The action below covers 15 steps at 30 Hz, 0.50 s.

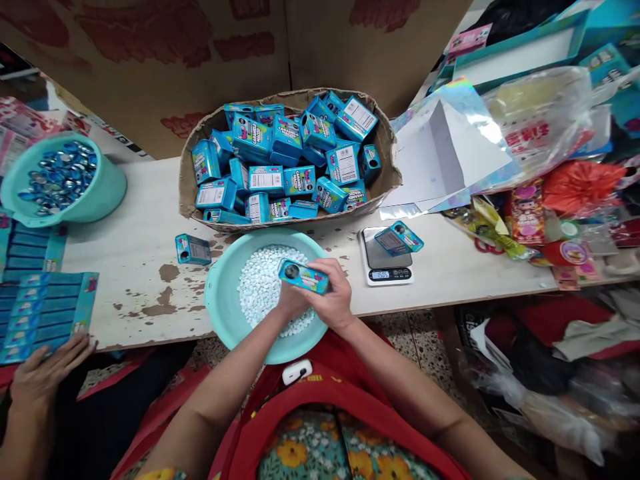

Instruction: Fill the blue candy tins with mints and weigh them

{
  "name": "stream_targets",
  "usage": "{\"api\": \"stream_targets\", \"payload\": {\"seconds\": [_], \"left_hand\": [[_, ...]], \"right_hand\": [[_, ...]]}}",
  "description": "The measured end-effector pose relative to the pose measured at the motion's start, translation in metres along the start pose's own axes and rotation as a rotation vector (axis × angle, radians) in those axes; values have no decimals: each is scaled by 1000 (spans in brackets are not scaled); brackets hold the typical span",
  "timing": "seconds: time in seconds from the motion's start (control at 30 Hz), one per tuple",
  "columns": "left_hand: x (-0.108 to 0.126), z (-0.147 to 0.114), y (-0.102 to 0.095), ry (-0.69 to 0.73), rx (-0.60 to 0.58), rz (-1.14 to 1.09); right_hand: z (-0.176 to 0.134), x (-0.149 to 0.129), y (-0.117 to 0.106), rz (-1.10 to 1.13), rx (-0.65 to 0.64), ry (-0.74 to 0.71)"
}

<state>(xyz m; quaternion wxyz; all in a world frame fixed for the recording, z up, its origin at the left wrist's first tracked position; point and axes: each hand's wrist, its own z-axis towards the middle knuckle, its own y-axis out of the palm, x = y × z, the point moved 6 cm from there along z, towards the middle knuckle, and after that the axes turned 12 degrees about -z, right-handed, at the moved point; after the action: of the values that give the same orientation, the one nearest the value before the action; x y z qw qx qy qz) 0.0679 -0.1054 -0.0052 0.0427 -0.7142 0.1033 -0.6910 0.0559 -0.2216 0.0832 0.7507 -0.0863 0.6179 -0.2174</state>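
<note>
A small blue candy tin (pixel 315 279) with a round dark opening in its top end is held by my right hand (pixel 336 299), its fingers wrapped round the right side. Right behind the tin is my left hand (pixel 293 301); its fingers are hidden, so I cannot tell whether they grip it. Both hands are above a turquoise basin (pixel 220 300) that holds many small white candies (pixel 260 280). To the right, another blue tin (pixel 400 239) lies tilted on a small digital scale (pixel 390 275) with a lit display. A third tin (pixel 193 249) lies left of the basin.
Behind the basin, a cut-down cardboard box (pixel 187 200) is heaped with blue tins. At left stands a turquoise tub (pixel 107 190) of shiny blue pieces; below it, another person's hand (pixel 55 367) rests on blue packaging (pixel 50 300). Plastic bags and wrappers (pixel 530 207) clutter the right.
</note>
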Motion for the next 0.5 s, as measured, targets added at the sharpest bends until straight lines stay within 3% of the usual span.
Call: {"api": "stream_targets", "payload": {"seconds": [0.07,0.13,0.17,0.23,0.37,0.43,0.5], "left_hand": [[-1,-18,14,69,-211,134],[-5,-38,15,135,-469,347],[-9,-47,9,134,-570,435],[-18,-56,-11,45,-638,520],[-27,-50,-55,-146,-429,434],[-19,-46,-67,-160,-343,403],[-6,-44,-77,-233,-185,229]], "right_hand": [[1,17,11,-47,-10,13],[2,31,19,-79,-21,22],[2,35,21,-88,-30,23],[2,36,21,-91,-35,27],[-3,24,15,-56,-24,35],[-9,19,17,-51,-80,20],[-16,19,23,-85,-161,19]]}}
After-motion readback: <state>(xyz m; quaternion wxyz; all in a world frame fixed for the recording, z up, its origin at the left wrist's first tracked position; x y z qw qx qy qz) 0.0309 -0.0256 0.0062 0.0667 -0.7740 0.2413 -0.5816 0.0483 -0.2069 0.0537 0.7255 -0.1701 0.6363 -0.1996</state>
